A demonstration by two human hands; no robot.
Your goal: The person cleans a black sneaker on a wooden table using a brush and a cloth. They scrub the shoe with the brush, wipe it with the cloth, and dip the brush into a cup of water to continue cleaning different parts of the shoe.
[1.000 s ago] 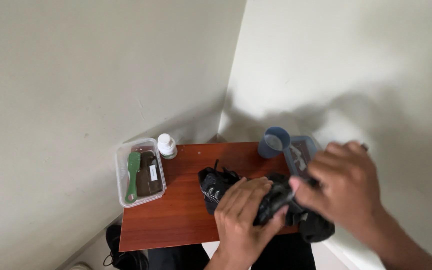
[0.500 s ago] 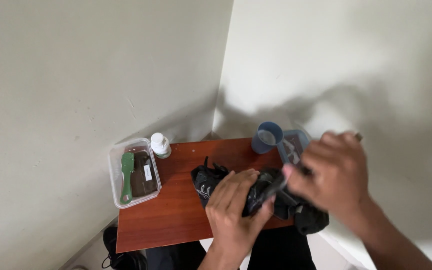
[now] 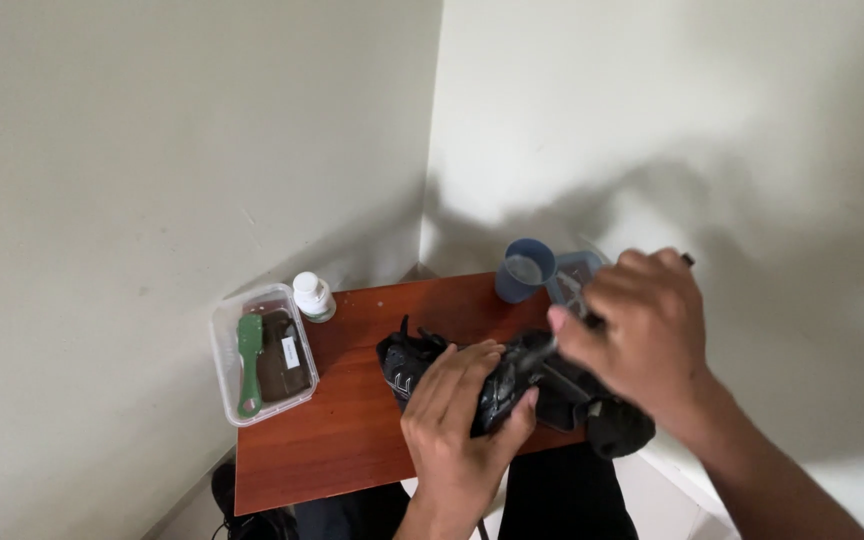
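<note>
My left hand (image 3: 462, 405) grips a black shoe (image 3: 512, 385) that I hold over the front right of a small reddish wooden table (image 3: 352, 430). A second black shoe (image 3: 404, 365) lies on the table just left of it. My right hand (image 3: 642, 335) is closed on a thin dark tool whose tip touches the held shoe near its top; what kind of tool it is cannot be made out. A black cloth or sock (image 3: 617, 430) hangs at the table's right edge under my right hand.
A clear plastic box (image 3: 227, 345) with a green brush (image 3: 248, 365) and a dark item stands at the table's left edge. A small white bottle (image 3: 312, 296) sits behind it. A blue cup (image 3: 524, 270) and a clear lidded box (image 3: 570, 275) are at the back right corner, against the walls.
The view has shifted slightly. My right hand has dropped a little lower onto the held shoe with the tool. My left hand keeps its grip.
</note>
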